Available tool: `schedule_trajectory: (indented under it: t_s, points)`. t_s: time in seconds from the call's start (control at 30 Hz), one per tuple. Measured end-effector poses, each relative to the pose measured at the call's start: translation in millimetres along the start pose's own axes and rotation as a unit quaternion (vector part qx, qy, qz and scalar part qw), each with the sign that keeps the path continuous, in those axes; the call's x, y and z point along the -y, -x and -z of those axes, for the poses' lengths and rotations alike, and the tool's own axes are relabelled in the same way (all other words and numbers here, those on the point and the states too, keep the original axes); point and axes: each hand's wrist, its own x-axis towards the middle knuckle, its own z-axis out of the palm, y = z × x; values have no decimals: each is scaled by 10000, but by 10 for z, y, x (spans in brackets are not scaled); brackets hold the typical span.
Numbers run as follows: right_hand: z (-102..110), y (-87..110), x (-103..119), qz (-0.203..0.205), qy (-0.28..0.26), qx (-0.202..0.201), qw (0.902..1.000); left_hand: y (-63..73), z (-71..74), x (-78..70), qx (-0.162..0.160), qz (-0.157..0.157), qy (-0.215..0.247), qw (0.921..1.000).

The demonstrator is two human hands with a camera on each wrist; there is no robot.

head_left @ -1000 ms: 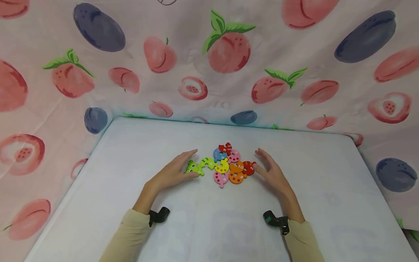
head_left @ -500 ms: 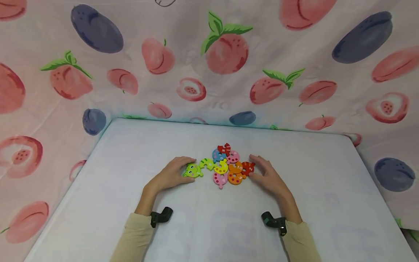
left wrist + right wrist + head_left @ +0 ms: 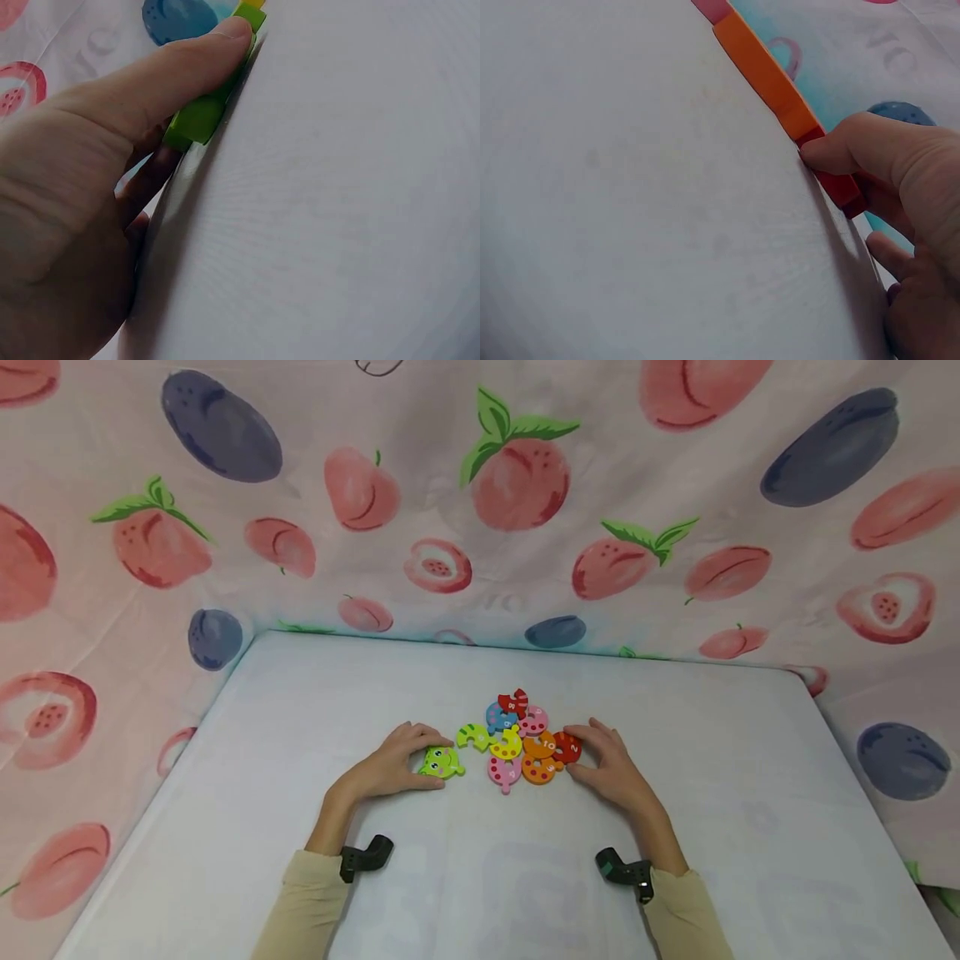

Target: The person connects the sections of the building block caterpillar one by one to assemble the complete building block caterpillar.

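Note:
My left hand (image 3: 386, 768) pinches a green caterpillar-head puzzle piece (image 3: 442, 763) with a smiling face. In the left wrist view the thumb lies along the near edge of this green piece (image 3: 202, 116). At the right end of the cluster, my right hand (image 3: 618, 772) pinches a red puzzle piece (image 3: 568, 748) marked 2 between thumb and fingers. The right wrist view has the thumb on the side of that red piece (image 3: 838, 187), which touches an orange piece (image 3: 761, 67). A light-green striped piece (image 3: 472, 737) lies just right of the green head, apart from it.
Several curved number pieces lie bunched between the hands: yellow (image 3: 506, 743), pink (image 3: 504, 770), orange (image 3: 538, 769), blue (image 3: 498, 717) and red (image 3: 513, 702). They rest on a white tabletop (image 3: 480, 877). A fruit-print cloth (image 3: 517, 560) hangs behind and beside the table.
My left fingers have closed on the green head piece, which has turned and shifted slightly nearer, away from the striped piece. My right hand has moved left and closed on the red piece.

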Motion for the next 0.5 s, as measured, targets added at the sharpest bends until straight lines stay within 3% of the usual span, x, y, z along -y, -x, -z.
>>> schedule_trajectory:
  t_s: [0.5]
  points:
    - [1,9,-8,-77,-219,-90,9997,-3,0,35,17,-174,157,9997]
